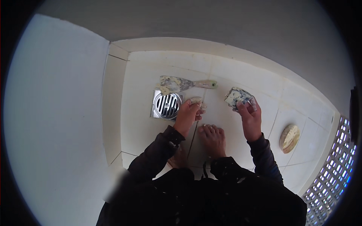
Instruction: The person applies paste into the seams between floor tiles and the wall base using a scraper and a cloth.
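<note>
My left hand (189, 115) is closed around a pale cream lump (196, 100), likely putty, just right of the metal floor drain (167, 105). My right hand (250, 115) grips a flat, dark piece smeared with cream paste (238, 96), raised above the tiles; its exact kind I cannot make out. Beyond the left hand lies a putty knife (184, 84), its wide blade crusted with cream paste and overlapping the drain's far edge. The knife's pale handle points right. Both hands have whitish smears on the fingers.
A round, shallow tan dish or lid (289, 138) rests on the tiled floor (241, 147) to the right. My bare foot (213, 141) is close below the hands. A white wall (56, 113) rises at left, a grey one at the far side. Perforated blockwork (330, 173) borders the lower right.
</note>
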Available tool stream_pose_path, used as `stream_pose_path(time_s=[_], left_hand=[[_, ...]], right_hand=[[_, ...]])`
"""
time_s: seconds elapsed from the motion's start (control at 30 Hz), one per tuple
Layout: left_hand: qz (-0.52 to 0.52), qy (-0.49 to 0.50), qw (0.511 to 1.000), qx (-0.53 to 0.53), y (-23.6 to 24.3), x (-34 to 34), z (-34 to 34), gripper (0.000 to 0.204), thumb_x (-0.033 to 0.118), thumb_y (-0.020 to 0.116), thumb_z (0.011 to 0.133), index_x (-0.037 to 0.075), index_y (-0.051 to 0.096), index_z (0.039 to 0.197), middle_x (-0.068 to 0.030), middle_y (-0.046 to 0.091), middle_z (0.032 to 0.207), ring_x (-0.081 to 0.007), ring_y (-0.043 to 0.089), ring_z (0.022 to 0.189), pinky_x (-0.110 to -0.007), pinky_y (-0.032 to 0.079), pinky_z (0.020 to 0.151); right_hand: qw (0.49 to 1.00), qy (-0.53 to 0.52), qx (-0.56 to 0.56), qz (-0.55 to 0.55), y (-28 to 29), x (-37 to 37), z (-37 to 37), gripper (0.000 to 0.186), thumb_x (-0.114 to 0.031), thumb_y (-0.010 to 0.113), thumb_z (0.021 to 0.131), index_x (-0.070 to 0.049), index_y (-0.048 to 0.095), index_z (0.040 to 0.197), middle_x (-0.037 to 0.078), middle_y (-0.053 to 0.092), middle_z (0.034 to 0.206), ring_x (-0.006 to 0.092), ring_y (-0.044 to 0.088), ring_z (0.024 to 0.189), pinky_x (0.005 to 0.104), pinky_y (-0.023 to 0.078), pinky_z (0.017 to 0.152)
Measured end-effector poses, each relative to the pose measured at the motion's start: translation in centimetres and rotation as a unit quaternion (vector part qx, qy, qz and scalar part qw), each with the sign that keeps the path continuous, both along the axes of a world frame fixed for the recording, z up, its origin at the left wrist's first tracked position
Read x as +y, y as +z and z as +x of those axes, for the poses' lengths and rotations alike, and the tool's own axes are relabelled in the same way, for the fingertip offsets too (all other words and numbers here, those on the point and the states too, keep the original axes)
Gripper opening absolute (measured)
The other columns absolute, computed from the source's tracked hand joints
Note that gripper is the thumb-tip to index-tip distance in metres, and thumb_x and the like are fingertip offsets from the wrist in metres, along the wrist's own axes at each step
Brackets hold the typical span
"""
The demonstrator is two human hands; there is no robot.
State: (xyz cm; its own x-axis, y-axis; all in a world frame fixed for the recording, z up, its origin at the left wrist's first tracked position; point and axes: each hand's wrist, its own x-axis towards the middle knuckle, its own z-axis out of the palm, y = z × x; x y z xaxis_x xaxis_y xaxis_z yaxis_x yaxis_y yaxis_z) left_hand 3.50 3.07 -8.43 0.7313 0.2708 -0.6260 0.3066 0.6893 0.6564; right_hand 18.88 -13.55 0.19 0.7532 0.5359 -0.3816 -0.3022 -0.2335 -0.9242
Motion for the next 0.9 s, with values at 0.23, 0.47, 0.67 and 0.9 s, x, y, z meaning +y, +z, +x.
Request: stream_pose_path(time_s=[0.23, 0.47, 0.67, 0.9], left_hand=[[-0.144, 0.273, 0.951, 0.017, 0.9, 0.4, 2.2, 0.025, 0.016, 0.057, 0.102, -0.002, 0.048, 0.117, -0.0121, 0.059, 0.115, -0.0255, 0.065, 0.113, -0.036, 0.056, 0.095], [-0.088, 0.337, 0.936, 0.056, 0.4, -2.2, 5.3, 0.027, 0.017, 0.057, 0.103, -0.003, 0.048, 0.119, -0.0122, 0.060, 0.112, -0.0195, 0.064, 0.103, -0.035, 0.056, 0.096], [0.092, 0.291, 0.951, 0.046, 0.0, -2.3, 1.8, 0.021, 0.020, 0.056, 0.106, 0.003, 0.049, 0.117, -0.0045, 0.060, 0.096, -0.0096, 0.059, 0.081, -0.030, 0.053, 0.071], [0.074, 0.404, 0.905, 0.111, 5.6, -1.4, -9.7, 0.011, 0.014, 0.041, 0.109, 0.008, 0.049, 0.114, -0.0014, 0.056, 0.086, -0.0088, 0.053, 0.066, -0.025, 0.048, 0.059]], right_hand=[[0.852, 0.274, -0.431, -0.117, -6.7, 9.3, 2.6, 0.028, -0.007, 0.062, 0.096, 0.002, 0.053, 0.121, 0.022, 0.065, 0.113, 0.0427, 0.062, 0.103, 0.0454, 0.051, 0.090], [0.834, 0.250, -0.483, -0.097, -11.4, 8.6, 2.1, 0.034, -0.006, 0.062, 0.094, 0.002, 0.049, 0.124, 0.023, 0.063, 0.119, 0.0413, 0.062, 0.108, 0.0457, 0.051, 0.093], [0.957, 0.125, -0.253, -0.062, -5.8, 8.7, -4.8, 0.033, -0.013, 0.053, 0.104, 0.006, 0.049, 0.131, 0.016, 0.067, 0.113, 0.0220, 0.065, 0.099, 0.0324, 0.052, 0.086], [0.807, 0.402, -0.430, 0.043, -4.5, 14.4, -1.5, 0.035, -0.009, 0.072, 0.086, 0.001, 0.063, 0.118, 0.012, 0.069, 0.107, 0.0263, 0.064, 0.094, 0.0358, 0.054, 0.083]])
